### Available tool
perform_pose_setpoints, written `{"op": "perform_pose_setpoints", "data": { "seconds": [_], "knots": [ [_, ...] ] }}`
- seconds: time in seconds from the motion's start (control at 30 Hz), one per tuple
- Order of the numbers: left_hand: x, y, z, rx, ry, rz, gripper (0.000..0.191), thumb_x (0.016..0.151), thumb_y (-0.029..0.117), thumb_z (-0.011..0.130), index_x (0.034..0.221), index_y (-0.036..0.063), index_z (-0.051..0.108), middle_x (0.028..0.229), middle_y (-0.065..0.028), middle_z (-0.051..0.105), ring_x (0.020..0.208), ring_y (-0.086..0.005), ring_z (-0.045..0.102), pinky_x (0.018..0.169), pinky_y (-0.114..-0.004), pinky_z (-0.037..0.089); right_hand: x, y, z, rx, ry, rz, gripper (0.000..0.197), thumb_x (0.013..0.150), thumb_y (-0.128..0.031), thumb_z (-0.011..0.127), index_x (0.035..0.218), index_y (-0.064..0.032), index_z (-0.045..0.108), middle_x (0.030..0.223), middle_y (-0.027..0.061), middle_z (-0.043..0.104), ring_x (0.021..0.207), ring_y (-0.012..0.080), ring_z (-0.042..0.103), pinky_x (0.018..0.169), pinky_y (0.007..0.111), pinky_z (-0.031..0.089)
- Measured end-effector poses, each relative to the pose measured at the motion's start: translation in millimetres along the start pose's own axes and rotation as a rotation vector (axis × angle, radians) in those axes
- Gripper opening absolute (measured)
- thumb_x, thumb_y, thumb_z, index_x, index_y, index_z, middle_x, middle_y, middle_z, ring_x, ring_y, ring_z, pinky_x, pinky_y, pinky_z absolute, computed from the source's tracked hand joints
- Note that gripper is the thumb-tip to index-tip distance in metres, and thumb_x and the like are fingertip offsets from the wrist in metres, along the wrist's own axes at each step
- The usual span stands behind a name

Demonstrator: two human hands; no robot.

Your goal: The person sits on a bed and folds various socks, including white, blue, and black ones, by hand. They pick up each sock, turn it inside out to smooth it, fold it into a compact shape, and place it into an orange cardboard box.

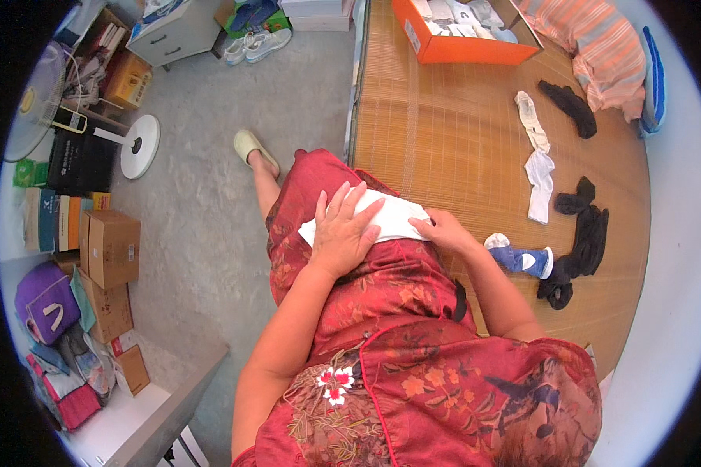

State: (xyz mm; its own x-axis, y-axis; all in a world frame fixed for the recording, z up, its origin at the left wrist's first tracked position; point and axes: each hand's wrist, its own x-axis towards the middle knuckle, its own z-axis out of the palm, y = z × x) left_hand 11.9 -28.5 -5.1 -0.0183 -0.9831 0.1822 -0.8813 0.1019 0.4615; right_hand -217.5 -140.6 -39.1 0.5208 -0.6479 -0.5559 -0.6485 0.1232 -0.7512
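A white cloth (398, 217), perhaps a sock, lies flattened across my lap on the red patterned dress (380, 280). My left hand (343, 236) rests palm down on its left part, fingers spread. At the right end, my right hand (444, 230) pinches the cloth, thumb on top and the other fingers partly hidden. Beside my right forearm, a blue and white sock (520, 261) lies on the woven bed mat (461, 146). Farther right are a cream sock (533, 122), a white sock (540, 185) and several black socks (589, 239).
An orange box (479, 53) holding rolled socks stands at the mat's far end, near a striped orange cloth (604, 52). On the floor to the left are a white fan base (140, 146), cardboard boxes (112, 248) and a purple bag (48, 303). Sneakers (258, 46) sit beyond.
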Motion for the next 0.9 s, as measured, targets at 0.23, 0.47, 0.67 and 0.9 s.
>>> {"op": "perform_pose_setpoints", "data": {
  "seconds": [0.23,0.47,0.67,0.9],
  "knots": [
    [0.3,15.4,-8.3,0.110,-0.014,0.023,0.040,0.090,0.030,0.055,0.129,0.0217,0.060,0.148,-0.0108,0.040,0.140,-0.0352,0.030,0.113,-0.062,0.014,-1.0,9.0,1.6,0.540,0.154,0.066,0.044,0.080,-0.027,0.076,0.106,0.0051,0.062,0.095,0.0086,0.066,0.084,0.0138,0.060,0.073,0.029,0.048],
    [-10.4,44.5,2.8,0.067,-0.125,0.230,0.038,0.087,0.018,0.053,0.123,0.0073,0.059,0.135,-0.0100,0.052,0.129,-0.0265,0.045,0.110,-0.044,0.032,-15.9,-17.0,4.2,0.319,0.407,-0.173,0.038,0.086,-0.018,0.071,0.112,0.0048,0.055,0.101,0.0107,0.064,0.086,0.0144,0.060,0.073,0.028,0.050],
    [-15.5,38.7,4.0,-0.020,-0.070,0.259,0.039,0.085,0.019,0.060,0.121,0.0045,0.059,0.128,-0.0124,0.055,0.126,-0.0290,0.047,0.110,-0.045,0.032,-30.4,-89.7,17.3,0.494,0.198,-0.216,0.039,0.090,-0.011,0.065,0.123,-0.0007,0.048,0.099,0.0099,0.062,0.079,0.0117,0.060,0.064,0.024,0.050],
    [-28.2,35.1,-10.2,-0.214,-0.074,0.181,0.030,0.083,0.013,0.063,0.110,0.0006,0.060,0.114,-0.0141,0.059,0.121,-0.0315,0.049,0.109,-0.045,0.034,-5.7,-94.0,40.5,0.572,-0.114,-0.168,0.031,0.096,-0.012,0.052,0.124,-0.0027,0.044,0.093,0.0081,0.060,0.067,0.0087,0.055,0.047,0.021,0.044]
  ]
}}
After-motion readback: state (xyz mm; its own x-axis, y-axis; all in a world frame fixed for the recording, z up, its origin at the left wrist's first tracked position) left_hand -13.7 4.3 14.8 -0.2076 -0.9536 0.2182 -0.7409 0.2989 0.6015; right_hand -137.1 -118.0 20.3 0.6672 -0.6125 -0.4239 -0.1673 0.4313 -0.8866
